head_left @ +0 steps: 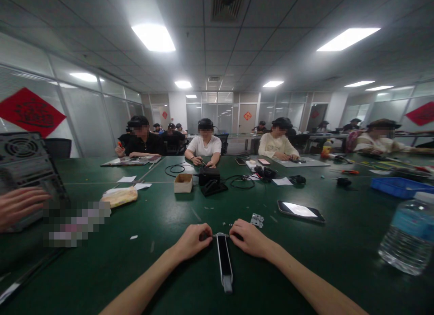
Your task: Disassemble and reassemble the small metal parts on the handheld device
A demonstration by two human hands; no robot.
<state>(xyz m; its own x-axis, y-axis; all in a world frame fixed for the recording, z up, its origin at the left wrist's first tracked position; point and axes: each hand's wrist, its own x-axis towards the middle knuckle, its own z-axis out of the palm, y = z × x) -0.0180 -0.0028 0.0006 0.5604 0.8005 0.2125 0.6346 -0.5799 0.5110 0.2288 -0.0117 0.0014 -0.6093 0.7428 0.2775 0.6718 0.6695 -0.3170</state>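
A narrow black and silver bar-shaped part lies lengthwise on the green table in front of me. My left hand is closed in a pinch at the left of the bar's far end. My right hand is closed at the right of that same end. Both hands pinch something small and metal there that I cannot make out. A small silver hinge-like plate and a few tiny screws lie just beyond my hands.
A phone lies lit to the right, with a water bottle and blue tray further right. A cardboard box and black device with cables sit ahead. Another person's hand rests on a computer case at left. Several people sit opposite.
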